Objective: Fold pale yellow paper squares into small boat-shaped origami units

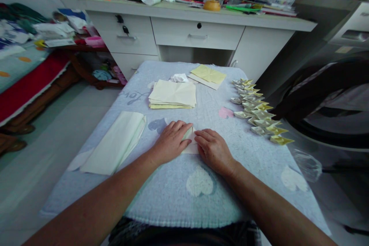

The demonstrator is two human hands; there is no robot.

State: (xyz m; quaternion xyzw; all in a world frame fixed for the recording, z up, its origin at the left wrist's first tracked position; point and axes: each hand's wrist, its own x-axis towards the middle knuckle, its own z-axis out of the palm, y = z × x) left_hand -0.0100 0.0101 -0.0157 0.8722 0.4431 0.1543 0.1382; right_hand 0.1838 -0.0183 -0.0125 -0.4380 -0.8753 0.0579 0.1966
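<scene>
A small folded sheet of pale paper (pixel 190 148) lies on the cloth-covered table between my hands. My left hand (pixel 170 140) holds its left part down, with thumb and fingertips on the paper. From the other side, the curled fingers of my right hand (pixel 215 149) press on its right edge and hide part of it. Beyond them sits a stack of cream and yellow sheets (pixel 173 93). Several small folded paper boats (pixel 261 114), whitish and yellow, stand in rows to the right.
A long folded white paper bundle (pixel 115 142) lies at the left. Toward the back are a crumpled white paper (pixel 179 78) and yellow and white sheets (pixel 208 73). A white desk (pixel 198 34) with cluttered top stands behind the table. At the right is a washing machine (pixel 346 96).
</scene>
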